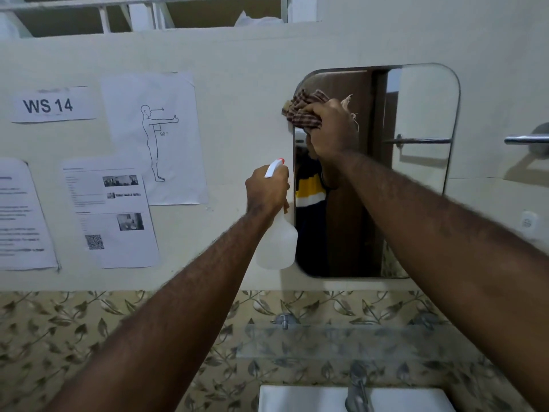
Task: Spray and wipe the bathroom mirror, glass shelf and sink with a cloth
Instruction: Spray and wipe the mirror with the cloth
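Note:
A rounded wall mirror [421, 114] hangs right of centre. My right hand [332, 129] grips a checked brown cloth [303, 111] and presses it against the mirror's upper left corner. My left hand [266, 188] holds a white spray bottle [277, 242] with a red-tipped nozzle upright, just left of the mirror's left edge. Below the mirror a glass shelf [332, 340] juts from the wall. At the bottom lies the white sink [300, 399] with a metal tap [358, 391].
Paper sheets [154, 135] and a "WS 14" label [49, 105] are stuck to the wall on the left. A metal towel bar [525, 139] sticks out at the right. Leaf-patterned tiles [74, 337] cover the lower wall.

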